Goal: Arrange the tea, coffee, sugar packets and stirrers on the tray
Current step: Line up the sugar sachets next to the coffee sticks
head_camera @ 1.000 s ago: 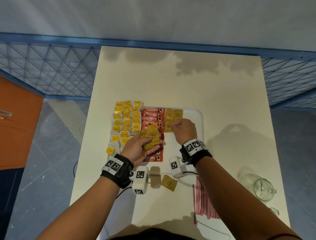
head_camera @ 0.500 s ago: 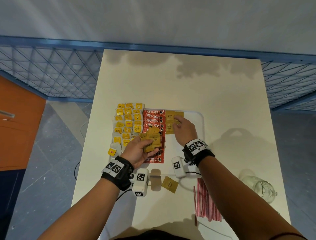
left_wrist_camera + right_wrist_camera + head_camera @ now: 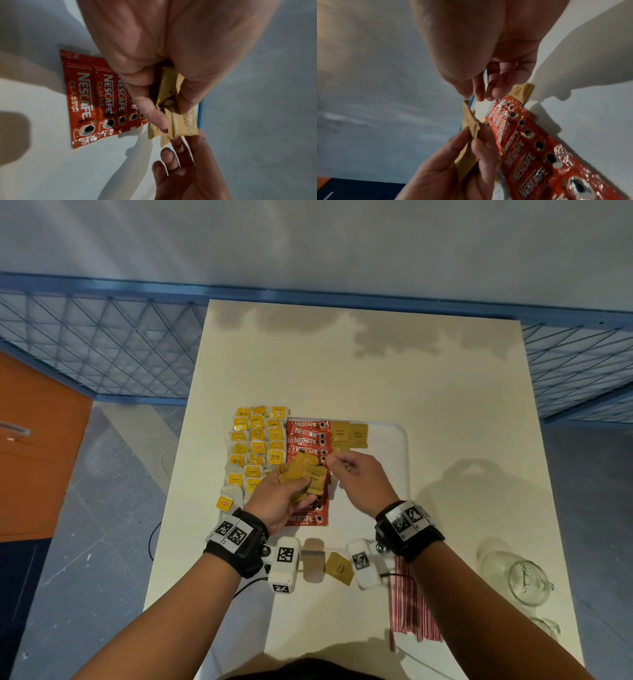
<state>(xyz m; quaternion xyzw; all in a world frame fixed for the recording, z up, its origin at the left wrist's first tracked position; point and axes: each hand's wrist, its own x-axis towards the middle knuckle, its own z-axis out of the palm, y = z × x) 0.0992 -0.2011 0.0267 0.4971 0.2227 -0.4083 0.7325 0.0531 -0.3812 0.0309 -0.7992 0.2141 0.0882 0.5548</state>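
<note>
My left hand (image 3: pixel 295 494) grips a bunch of brown sugar packets (image 3: pixel 306 474) above the row of red coffee sachets (image 3: pixel 308 436). In the left wrist view its thumb and fingers (image 3: pixel 158 119) clamp the packets (image 3: pixel 183 125). My right hand (image 3: pixel 342 465) hovers just right of the bunch, fingers loosely spread and empty; the right wrist view shows its fingertips (image 3: pixel 479 94) close to a packet's corner (image 3: pixel 468 115). A few sugar packets (image 3: pixel 349 434) lie on the white tray (image 3: pixel 400 446) beside the coffee. Yellow tea bags (image 3: pixel 257 440) lie in rows at the left.
One loose sugar packet (image 3: pixel 339 568) lies on the table near my wrists. Red stirrers (image 3: pixel 411 611) lie in a bundle at the front right, with a glass jar (image 3: pixel 524 577) on its side further right. The table's far half is bare.
My right hand has drawn back from the sugar packets laid on the tray and come beside the bunch in my left hand. The left hand has kept its grip and barely moved.
</note>
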